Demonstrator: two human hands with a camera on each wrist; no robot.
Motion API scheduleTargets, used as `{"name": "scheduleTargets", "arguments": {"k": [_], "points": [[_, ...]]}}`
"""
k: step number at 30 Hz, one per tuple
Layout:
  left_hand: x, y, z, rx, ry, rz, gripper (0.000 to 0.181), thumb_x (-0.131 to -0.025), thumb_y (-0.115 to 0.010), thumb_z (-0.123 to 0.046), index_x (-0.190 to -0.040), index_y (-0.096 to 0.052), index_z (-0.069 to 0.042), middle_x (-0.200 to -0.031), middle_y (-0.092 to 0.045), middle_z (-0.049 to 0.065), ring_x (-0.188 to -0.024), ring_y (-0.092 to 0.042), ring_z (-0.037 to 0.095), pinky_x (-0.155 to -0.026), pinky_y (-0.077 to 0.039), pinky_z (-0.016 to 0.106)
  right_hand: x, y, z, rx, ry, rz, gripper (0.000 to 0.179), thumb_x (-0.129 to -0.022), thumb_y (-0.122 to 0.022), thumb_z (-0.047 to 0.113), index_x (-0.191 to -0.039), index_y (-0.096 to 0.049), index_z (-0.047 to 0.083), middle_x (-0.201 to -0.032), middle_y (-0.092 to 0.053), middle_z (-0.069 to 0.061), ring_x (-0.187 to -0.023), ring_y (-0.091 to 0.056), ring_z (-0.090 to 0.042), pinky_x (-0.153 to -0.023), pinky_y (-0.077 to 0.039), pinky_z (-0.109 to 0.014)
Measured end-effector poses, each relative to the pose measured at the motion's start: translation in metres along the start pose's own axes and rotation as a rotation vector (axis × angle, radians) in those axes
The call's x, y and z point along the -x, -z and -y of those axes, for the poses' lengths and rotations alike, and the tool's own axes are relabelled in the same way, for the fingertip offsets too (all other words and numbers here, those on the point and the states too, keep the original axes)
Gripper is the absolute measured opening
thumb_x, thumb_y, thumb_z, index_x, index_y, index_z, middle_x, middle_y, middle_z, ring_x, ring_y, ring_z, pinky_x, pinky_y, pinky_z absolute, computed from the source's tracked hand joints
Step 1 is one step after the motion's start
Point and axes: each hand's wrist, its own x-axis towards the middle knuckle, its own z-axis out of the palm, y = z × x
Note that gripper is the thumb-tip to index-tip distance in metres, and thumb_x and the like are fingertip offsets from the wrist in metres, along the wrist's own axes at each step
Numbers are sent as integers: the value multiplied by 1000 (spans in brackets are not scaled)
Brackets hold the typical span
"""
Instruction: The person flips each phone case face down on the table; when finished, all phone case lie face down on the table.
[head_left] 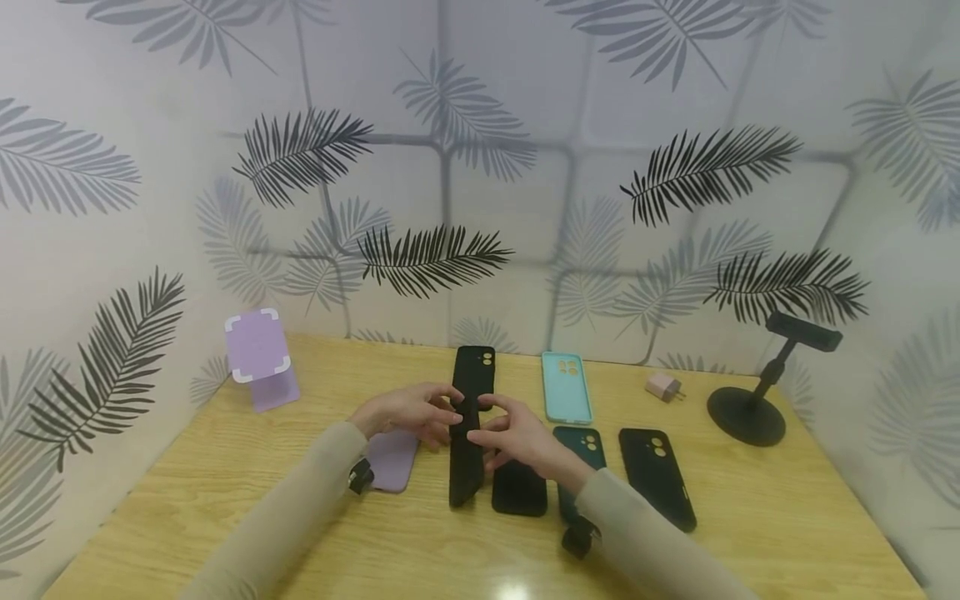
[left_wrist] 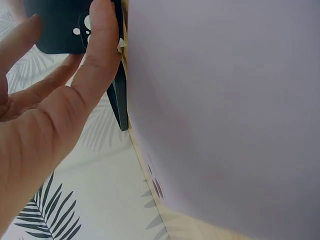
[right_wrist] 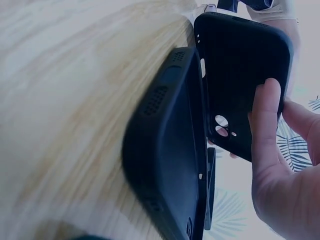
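Observation:
Between both hands a black phone case (head_left: 467, 471) stands on its long side, tilted, near the middle of the table. My left hand (head_left: 408, 410) grips it from the left; fingers lie on its camera-hole face in the left wrist view. From the right my right hand (head_left: 525, 437) pinches it, one finger on the hollow inside of the case (right_wrist: 235, 55). Beneath the right hand a second black case (head_left: 519, 493) lies flat, its hollow side showing in the right wrist view. Another black case (head_left: 476, 367) is behind the hands. A lilac case (head_left: 392, 467) lies by the left wrist.
Right of the hands are a dark green case (head_left: 581, 446), a black case (head_left: 656, 479) and a light blue case (head_left: 567, 390). Further right stand a pink charger plug (head_left: 663, 386) and a black holder (head_left: 746, 417). A lilac stand (head_left: 258, 350) is at far left.

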Motion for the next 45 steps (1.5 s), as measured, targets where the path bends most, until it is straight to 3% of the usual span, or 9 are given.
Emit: {"name": "scheduleTargets", "arguments": {"k": [9,14,27,32,37,45], "points": [[4,5,-1,-39,-3,22,51,-94,-60,-7,-143,-44,-6,-139,-48,23,-106,-66,31,-83,-60,44,5,3,1,86,19,-27,64,-88,-74,18,-143,-43,5,-87,-74,-10,-63,-66,-20,-57,-60,-35],[7,7,-3,-55,5,18,53,-93,-59,-4,-143,-44,-6,-141,-47,22,-105,-65,29,-82,-60,43,5,4,-1,82,15,-20,65,-88,-74,14,-143,-42,1,-79,-71,-9,-63,-67,-19,-58,-61,-36],[5,13,1,-107,2,12,48,-93,-58,0,-140,-49,1,-144,-45,24,-99,-66,27,-82,-60,40,2,7,-7,99,-24,17,65,-88,-73,8,-143,-42,-6,-91,-72,-20,-62,-69,-18,-61,-61,-37],[7,13,-1,-144,-9,12,44,-94,-56,0,-137,-50,6,-137,-53,23,-97,-66,27,-81,-60,40,-2,10,-8,98,-39,57,59,-89,-69,3,-140,-43,-11,-92,-73,-20,-65,-70,-18,-62,-62,-36],[7,11,-3,-201,0,-12,42,-95,-57,-4,-136,-52,6,-130,-59,19,-95,-68,25,-78,-61,38,-5,11,-7,100,-78,79,54,-91,-67,3,-137,-45,-13,-90,-73,-19,-69,-72,-18,-63,-62,-34],[5,13,-3,-257,-7,-14,42,-96,-58,-9,-134,-53,6,-123,-64,17,-96,-67,23,-75,-61,37,-6,12,-6,101,-72,83,46,-93,-65,4,-132,-50,-15,-92,-73,-22,-75,-73,-21,-65,-62,-34]]}}
